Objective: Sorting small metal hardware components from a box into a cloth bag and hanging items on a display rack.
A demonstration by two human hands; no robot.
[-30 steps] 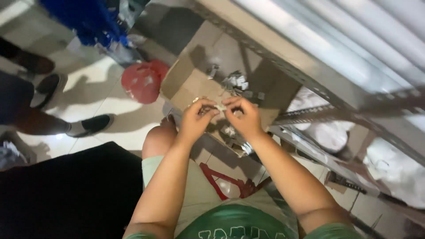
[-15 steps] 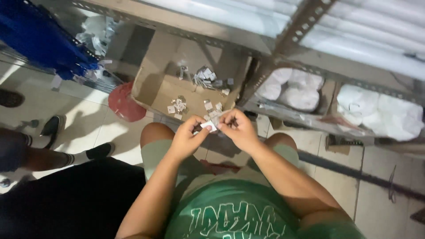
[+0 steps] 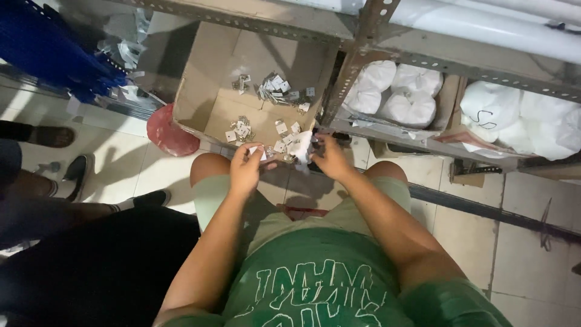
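Head view: left hand (image 3: 245,166) pinching small packet (image 3: 256,151); right hand (image 3: 330,158) gripping white bag (image 3: 301,147).

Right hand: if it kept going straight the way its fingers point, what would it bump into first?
Probably the crumpled white bag its fingertips already touch, then the cardboard box of small metal pieces; depth is unclear.

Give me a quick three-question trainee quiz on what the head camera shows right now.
1. True or false: the cardboard box holds small metal pieces.
2. Which hand holds the crumpled clear bag? A) left hand B) right hand
3. Fill in: the red round lid lies on the floor to the ____ of the box in the picture.

Key: 1 true; 2 B; 3 left. The left hand pinches a small metal piece.
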